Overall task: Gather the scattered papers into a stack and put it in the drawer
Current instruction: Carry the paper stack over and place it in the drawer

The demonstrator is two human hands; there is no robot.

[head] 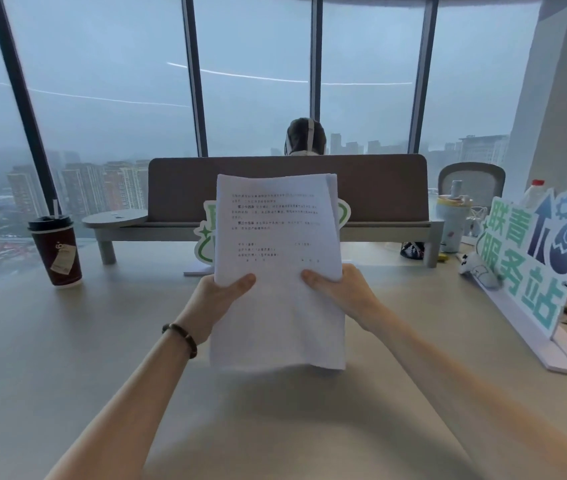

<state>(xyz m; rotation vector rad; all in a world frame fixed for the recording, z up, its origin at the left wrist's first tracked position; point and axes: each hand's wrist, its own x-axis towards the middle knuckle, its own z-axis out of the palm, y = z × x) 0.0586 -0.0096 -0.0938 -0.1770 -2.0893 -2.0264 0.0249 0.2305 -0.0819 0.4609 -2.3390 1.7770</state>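
Both hands (277, 296) gripping paper stack (277, 258) upright, desk (67, 358)

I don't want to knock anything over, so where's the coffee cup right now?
In the head view the coffee cup stands on the desk at far left, near the window, well clear of the left hand.

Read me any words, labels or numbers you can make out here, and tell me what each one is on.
"联青服务站": large green characters on the standing sign at the right.
Printed Chinese lines on the paper stack held by the left hand and right hand: too blurred to read.
Label on the coffee cup: too small to read.
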